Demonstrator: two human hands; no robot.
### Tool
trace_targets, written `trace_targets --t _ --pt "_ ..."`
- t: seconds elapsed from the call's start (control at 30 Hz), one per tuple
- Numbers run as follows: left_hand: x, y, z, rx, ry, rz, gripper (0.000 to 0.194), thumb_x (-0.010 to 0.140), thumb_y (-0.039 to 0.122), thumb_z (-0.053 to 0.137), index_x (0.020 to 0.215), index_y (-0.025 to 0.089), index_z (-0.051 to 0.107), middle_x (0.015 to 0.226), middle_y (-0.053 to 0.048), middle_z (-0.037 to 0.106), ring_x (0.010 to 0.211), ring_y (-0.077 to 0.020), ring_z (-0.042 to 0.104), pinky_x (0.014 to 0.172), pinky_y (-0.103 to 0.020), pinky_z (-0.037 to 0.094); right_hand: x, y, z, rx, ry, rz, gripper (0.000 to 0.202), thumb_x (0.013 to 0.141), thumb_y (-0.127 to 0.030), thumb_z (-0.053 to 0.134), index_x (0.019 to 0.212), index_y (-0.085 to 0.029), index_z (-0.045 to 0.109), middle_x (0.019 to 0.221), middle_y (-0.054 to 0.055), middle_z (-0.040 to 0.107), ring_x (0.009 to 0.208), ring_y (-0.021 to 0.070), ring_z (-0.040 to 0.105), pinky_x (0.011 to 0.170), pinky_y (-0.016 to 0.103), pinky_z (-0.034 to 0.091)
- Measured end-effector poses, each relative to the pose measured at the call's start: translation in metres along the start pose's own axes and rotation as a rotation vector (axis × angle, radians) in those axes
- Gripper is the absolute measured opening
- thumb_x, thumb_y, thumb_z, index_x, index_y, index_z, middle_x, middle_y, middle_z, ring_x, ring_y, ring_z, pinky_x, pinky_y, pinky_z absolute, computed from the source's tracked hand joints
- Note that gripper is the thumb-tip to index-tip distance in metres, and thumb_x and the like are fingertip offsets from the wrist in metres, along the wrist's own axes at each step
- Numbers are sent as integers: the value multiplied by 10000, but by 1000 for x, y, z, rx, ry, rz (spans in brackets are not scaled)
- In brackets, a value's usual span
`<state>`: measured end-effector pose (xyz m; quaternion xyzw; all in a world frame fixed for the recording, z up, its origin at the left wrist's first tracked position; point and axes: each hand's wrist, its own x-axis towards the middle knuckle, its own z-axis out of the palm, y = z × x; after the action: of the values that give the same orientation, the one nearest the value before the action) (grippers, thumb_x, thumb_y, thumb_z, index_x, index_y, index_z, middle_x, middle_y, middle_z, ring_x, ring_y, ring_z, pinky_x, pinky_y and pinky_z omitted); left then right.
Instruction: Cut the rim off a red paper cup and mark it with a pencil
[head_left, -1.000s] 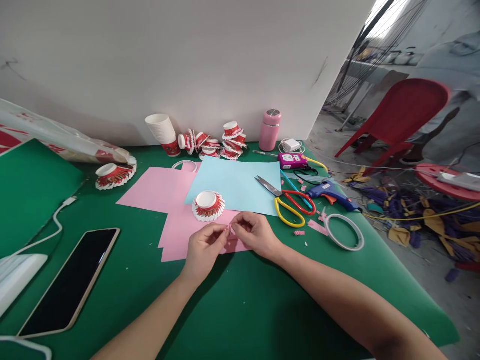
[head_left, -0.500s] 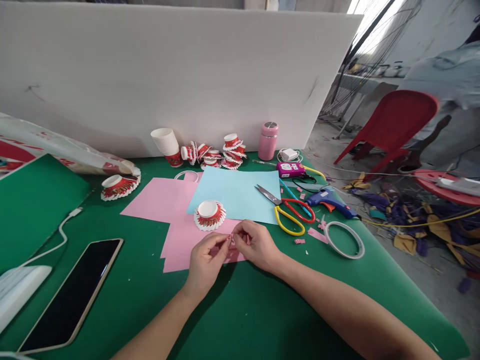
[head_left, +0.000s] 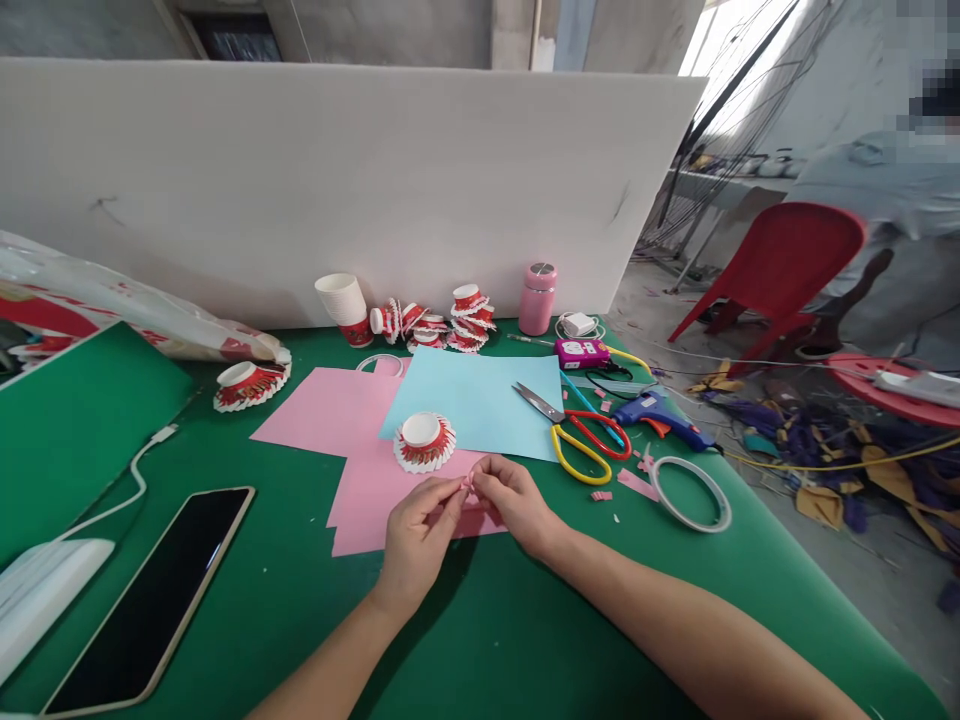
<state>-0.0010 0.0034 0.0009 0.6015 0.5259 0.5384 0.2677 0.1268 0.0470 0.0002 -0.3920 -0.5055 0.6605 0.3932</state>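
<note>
Pinching pink scrap (head_left: 469, 482), nested cups (head_left: 342, 299) behind

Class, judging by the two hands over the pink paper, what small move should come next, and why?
Probably a firmer pinch on the small pink paper piece: the left hand and right hand both grip it, it looks folded, and the scissors lie aside.

Pink scrap (head_left: 469, 482), perhaps folded, partly hidden by fingers (head_left: 491, 491).

Small pink paper piece (head_left: 469, 482); rectangular pale-blue paper sheet (head_left: 472, 395); red-and-yellow-handled grey-bladed metal scissors (head_left: 556, 413); pink cylindrical flask (head_left: 537, 302).
</note>
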Motion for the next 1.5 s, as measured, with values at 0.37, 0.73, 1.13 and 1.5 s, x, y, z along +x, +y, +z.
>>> trace_targets --t 0.37,0.73,1.13,1.5 --pt "0 -2 -1 29 26 9 150 776 217 553 813 191 696 750 -34 698 682 -154 639 625 -247 520 -2 2 3 66 14 -43 291 701 -448 588 680 -174 493 512 -67 391 445 61 286 414 214 194" --pt "-1 2 -1 -44 21 -141 123 755 240 574 776 189 684 732 -25 684 679 -143 620 635 -229 492 -5 7 3 -32 49 -247 227 766 -387 549 711 -172 501 653 -19 475 583 96 402 552 234 333" --pt "1 -1 4 -362 47 -411 102 664 267 657 651 166 664 623 3 627 623 -124 556 618 -228 453 -3 2 6 75 79 -50 179 672 -335 563 642 -167 508 527 -59 418 484 67 324 456 214 236" --pt "2 -2 2 -572 19 -539 134 639 285 702 639 156 667 601 0 618 596 -105 538 599 -227 431 -3 -2 9 228 102 72 210 601 -339 607 613 -167 486 470 -77 415 423 40 297 426 196 196"
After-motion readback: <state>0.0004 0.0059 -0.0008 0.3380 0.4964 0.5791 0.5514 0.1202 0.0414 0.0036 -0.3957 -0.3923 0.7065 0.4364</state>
